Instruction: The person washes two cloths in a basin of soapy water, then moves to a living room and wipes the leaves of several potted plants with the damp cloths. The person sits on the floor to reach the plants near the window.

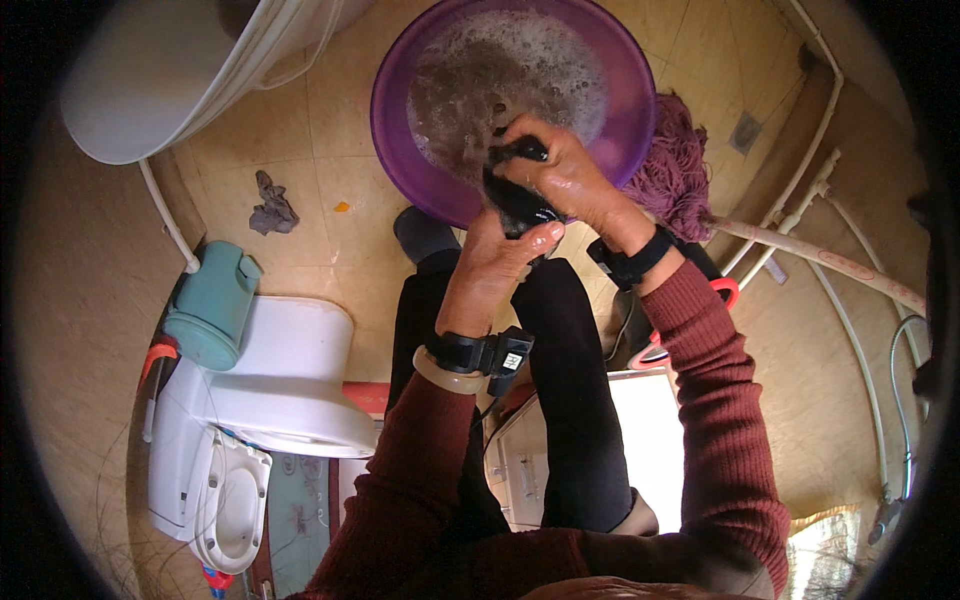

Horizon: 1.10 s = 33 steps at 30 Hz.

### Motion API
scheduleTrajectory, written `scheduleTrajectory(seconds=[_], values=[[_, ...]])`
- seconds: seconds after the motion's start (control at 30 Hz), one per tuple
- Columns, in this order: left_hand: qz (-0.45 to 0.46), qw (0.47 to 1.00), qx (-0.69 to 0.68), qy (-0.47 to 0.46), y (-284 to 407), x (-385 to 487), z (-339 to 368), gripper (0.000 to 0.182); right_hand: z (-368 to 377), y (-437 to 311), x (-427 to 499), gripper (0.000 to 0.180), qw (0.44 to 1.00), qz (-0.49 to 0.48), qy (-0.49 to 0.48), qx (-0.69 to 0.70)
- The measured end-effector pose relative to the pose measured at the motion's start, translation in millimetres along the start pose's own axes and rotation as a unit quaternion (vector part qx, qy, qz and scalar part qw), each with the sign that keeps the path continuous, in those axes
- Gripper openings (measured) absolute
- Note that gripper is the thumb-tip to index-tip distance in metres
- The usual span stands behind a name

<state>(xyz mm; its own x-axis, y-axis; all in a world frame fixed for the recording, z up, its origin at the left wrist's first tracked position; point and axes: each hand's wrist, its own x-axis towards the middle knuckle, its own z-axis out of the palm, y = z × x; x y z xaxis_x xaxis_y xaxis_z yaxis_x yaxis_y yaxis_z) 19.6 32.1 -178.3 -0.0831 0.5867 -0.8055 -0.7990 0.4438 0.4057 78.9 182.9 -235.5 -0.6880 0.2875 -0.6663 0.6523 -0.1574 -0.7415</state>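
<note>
A wet black cloth [517, 196] is held bunched between my two hands, over the near rim of a purple plastic basin [390, 150]. My left hand [487, 255] grips its lower end, the thumb lying across it. Above and to the right, my right hand [559, 169] has its fingers curled round the upper part. Dark, sudsy water [487, 82] fills the basin, with foam mostly towards the far and right sides. Both hands look wet. What kind of garment or cloth it is, I cannot tell.
A mop's purple string head [679, 172] lies against the basin's right side, its handle [817, 259] running right. A grey rag [273, 206] lies on the tiled floor. At left are a white toilet [300, 397] and a teal lidded bin [217, 300]. White pipes [806, 180] stand at right.
</note>
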Motion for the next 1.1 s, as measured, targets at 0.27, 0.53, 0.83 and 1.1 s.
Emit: scheduleTrajectory(seconds=[0.27,0.53,0.83,1.1], values=[[0.030,0.997,-0.031,0.071,6.6,-3.8,-0.7,0.041,1.9,-6.0,-9.6,0.065,0.998,-0.013,-0.022,0.059],[-0.089,0.907,-0.413,-0.008,-8.5,-10.6,7.5,0.056,0.2,11.0,-19.4,0.091,0.790,0.013,-0.052,0.611],[-0.019,0.968,-0.247,-0.032,-6.5,-13.6,2.9,0.047,-9.2,-23.1,-4.4,0.016,0.980,0.051,-0.040,0.189],[0.046,0.988,-0.142,0.047,-13.0,-6.0,12.7,0.038,8.8,-31.0,-1.4,0.023,0.994,-0.011,-0.064,-0.083]])
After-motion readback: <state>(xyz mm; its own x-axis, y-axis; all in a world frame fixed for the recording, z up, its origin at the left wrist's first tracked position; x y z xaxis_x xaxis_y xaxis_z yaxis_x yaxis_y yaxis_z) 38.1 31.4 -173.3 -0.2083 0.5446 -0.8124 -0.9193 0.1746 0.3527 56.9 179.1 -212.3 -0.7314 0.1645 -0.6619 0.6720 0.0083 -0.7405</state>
